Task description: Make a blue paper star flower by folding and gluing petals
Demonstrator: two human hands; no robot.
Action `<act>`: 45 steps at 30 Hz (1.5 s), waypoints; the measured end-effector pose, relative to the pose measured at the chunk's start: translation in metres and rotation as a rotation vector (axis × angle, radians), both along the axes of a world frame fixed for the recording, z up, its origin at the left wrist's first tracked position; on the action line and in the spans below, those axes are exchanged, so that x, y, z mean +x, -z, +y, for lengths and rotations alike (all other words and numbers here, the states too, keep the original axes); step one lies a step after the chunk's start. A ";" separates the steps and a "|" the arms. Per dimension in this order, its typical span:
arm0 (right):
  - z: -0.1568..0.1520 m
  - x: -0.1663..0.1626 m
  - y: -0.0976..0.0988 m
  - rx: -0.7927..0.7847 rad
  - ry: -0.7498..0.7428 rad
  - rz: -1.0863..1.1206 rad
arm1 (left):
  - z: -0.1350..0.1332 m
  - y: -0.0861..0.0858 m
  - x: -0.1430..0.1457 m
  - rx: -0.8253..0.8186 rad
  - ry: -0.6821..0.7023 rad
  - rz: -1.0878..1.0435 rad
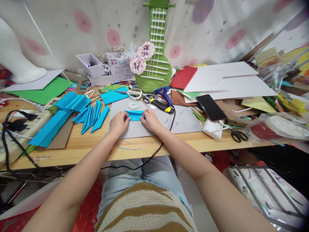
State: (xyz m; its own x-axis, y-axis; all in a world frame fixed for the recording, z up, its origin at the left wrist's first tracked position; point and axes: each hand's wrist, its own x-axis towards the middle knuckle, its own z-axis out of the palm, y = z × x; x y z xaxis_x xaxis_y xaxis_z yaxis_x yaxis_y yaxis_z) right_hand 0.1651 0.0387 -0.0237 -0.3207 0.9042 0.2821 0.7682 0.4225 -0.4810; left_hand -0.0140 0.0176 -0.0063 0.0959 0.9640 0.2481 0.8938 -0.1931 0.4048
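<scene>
A short strip of blue paper [135, 116] with a fold along its length lies over the grey cutting mat [147, 129]. My left hand [120, 122] pinches its left end between thumb and fingers. At the other end my right hand [150, 120] is closed on the paper in the same way. Just beyond the strip sits a white roll of tape [133, 105]. Several folded blue paper pieces [93, 116] lie to the left of my left hand. A yellow-and-black utility knife [161, 105] rests beyond my right hand.
White-handled scissors [134, 93] and a blue glue gun [163, 94] lie behind the mat, its black cord [173, 120] trailing over the table edge. A green paper guitar [154, 71] stands at the back. On the right are a phone [211, 107] and black scissors [238, 135].
</scene>
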 end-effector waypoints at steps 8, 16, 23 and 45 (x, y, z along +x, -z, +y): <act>0.002 -0.001 0.005 0.032 0.005 -0.034 | -0.001 0.002 0.000 0.013 -0.012 -0.012; -0.002 -0.001 0.000 0.013 -0.005 -0.035 | -0.001 -0.001 0.003 0.004 0.026 -0.016; -0.002 0.006 0.000 0.013 -0.143 0.047 | 0.004 0.005 -0.003 -0.040 0.095 -0.111; -0.005 0.022 -0.012 0.039 -0.401 -0.280 | 0.000 0.000 -0.001 -0.053 0.082 -0.079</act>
